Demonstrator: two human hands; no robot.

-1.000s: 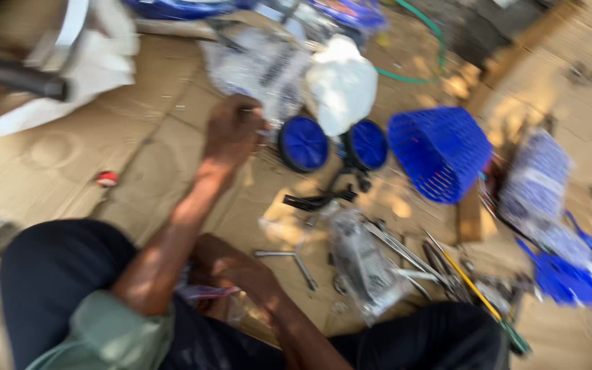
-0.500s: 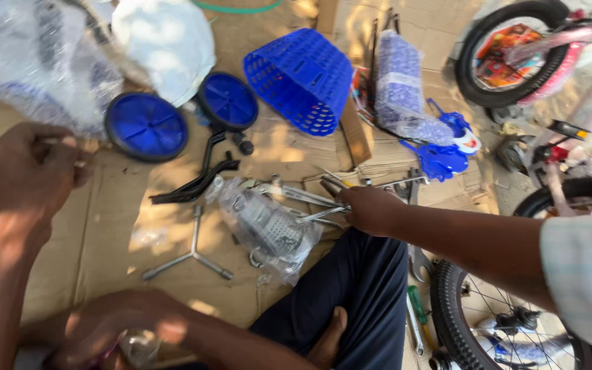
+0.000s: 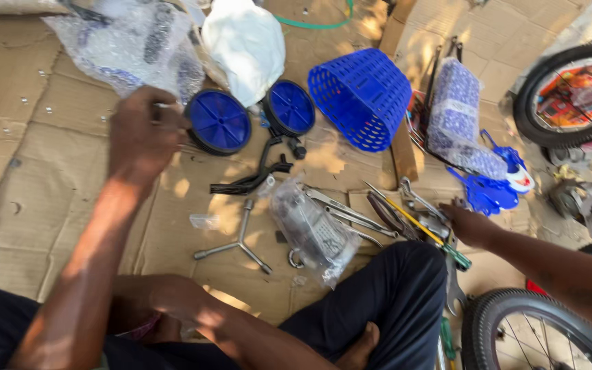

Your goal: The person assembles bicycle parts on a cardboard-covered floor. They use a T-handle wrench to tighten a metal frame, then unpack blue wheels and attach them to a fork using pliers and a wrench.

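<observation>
Left of centre, the left hand (image 3: 142,137) is raised over the flat brown cardboard sheet (image 3: 35,171), just under the crumpled clear bubble wrap (image 3: 125,48). Its fingers are curled tight round a small pale hard piece (image 3: 155,109) that only peeps out at the knuckles, too blurred to name. I judge it light and stiff, easy to let slip, best pinched between thumb and fingertips. Low in the frame the right hand (image 3: 169,301) lies by the lap; whether it is spread or closed I cannot tell. Just right of the raised fist stands a round blue plastic stabiliser wheel (image 3: 218,122), with a grey three-armed metal wrench (image 3: 236,245) below it. Further right are a blue plastic lattice basket (image 3: 361,96) and another person's hand (image 3: 471,226) resting on loose long metal tools (image 3: 392,216). Compared with half a second ago, the fist sits closer to the wheel, and the other person's hand has moved rightward along the tools
</observation>
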